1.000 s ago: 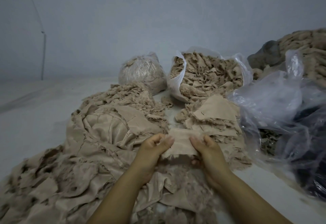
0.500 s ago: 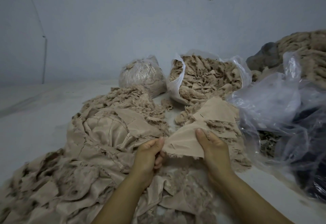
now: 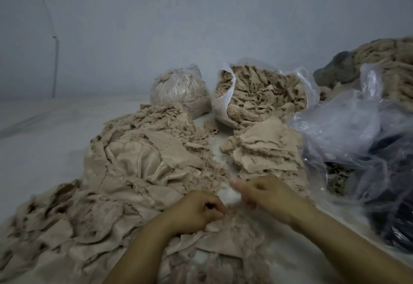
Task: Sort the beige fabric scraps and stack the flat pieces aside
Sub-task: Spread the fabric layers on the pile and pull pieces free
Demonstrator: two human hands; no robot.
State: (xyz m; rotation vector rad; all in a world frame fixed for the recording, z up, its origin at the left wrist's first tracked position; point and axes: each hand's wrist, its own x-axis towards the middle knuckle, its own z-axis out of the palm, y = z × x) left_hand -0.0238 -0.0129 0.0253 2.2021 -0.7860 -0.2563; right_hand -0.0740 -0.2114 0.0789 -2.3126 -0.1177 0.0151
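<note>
Far centre, an open white plastic bag [image 3: 225, 96] stuffed to the brim with crumpled beige scraps, its mouth tipped toward the camera. Just left of it, touching, a clear bag [image 3: 178, 89] closed and packed with paler shredded material. Right side, a heap of loose clear plastic sheeting [image 3: 348, 127] over something dark; contents too dim to tell. Far right behind it, a big mound of coarse beige material [image 3: 397, 69] with a grey lump [image 3: 335, 71] against it. No readable labels, brands or writing anywhere. Beige scrap pile [image 3: 116, 181] sprawls from left near to centre on the pale floor [image 3: 40, 140], mixed frayed bits and larger creased pieces. Stack of flat pieces [image 3: 266, 147] sits right of centre, in front of the open bag and just beside the plastic sheeting, edges ragged, top sheets lying fairly level. Left hand [image 3: 196, 211] near centre, fingers curled in tight, knuckles up, resting on the scraps; it seems to pinch fabric at the fingertips, though I cannot tell for certain. Right hand [image 3: 266, 192] blurred, just near of the stack, thumb sticking out to the left, other fingers loosely curled, nothing visibly held. A thin pipe [image 3: 55, 66] runs up the far left wall.
</note>
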